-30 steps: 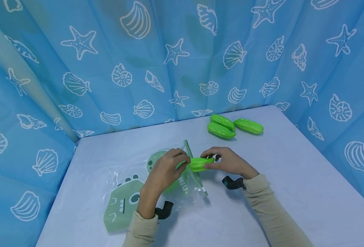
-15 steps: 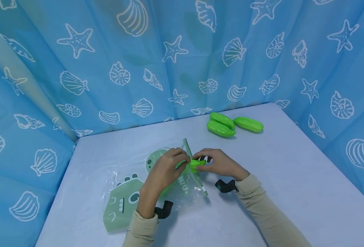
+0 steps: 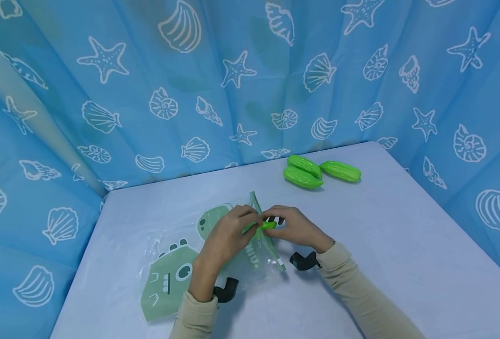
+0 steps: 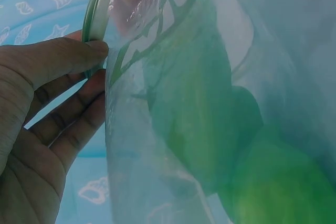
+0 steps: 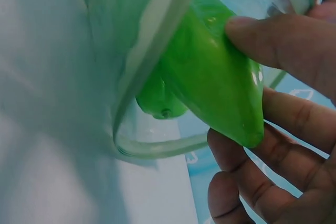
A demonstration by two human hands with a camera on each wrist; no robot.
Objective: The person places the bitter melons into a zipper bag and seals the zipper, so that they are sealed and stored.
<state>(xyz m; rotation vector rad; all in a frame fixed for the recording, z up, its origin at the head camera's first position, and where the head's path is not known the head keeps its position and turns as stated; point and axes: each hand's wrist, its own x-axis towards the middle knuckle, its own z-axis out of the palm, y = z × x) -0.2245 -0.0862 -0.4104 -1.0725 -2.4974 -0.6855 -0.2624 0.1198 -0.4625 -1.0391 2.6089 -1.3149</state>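
Note:
A clear zip bag (image 3: 177, 263) printed with a green dinosaur lies on the pale table (image 3: 402, 245). My left hand (image 3: 228, 233) pinches the bag's green zip rim (image 4: 97, 22) and holds the mouth up. My right hand (image 3: 290, 226) holds a green toy cucumber (image 3: 267, 225) by its end, most of it inside the mouth. In the right wrist view the cucumber (image 5: 215, 77) passes through the rim, with another green piece (image 5: 157, 100) behind it inside. Green shapes (image 4: 210, 129) show through the plastic in the left wrist view.
Three more green toy cucumbers (image 3: 319, 172) lie together at the back of the table, right of centre. A blue curtain with white shells and starfish (image 3: 241, 75) closes in the table on three sides. Black wrist mounts (image 3: 302, 260) sit under both sleeves.
My right hand has moved left and pushed the cucumber further into the bag; only its tip now shows outside. The left hand has kept its hold on the rim.

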